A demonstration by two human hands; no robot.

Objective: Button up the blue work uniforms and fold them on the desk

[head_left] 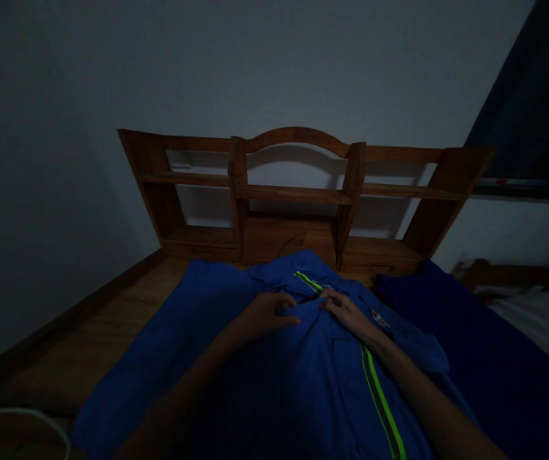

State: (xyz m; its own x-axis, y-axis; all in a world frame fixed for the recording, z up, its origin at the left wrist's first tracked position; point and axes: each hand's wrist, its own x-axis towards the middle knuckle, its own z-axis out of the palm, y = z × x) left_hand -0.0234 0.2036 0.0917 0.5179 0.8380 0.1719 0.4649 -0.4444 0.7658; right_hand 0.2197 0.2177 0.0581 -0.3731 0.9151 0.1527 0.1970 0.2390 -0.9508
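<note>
I see blue jacket (303, 377) spread on wooden bed platform (112, 319), top end toward headboard (298, 191). Left hand (267, 313) curled, bunching fabric there; right hand (348, 314) touching fabric just beside, grip too dark to tell.

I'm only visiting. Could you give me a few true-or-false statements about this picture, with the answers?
1. Both the left hand and the right hand touch the jacket. True.
2. The jacket is red. False: it is blue, with a yellow-green stripe.
3. A wooden headboard with shelves stands beyond the jacket. True.
4. The jacket hangs on a hanger. False: it lies spread on the wooden boards.
5. A darker cloth lies to the right of the jacket. True.
</note>
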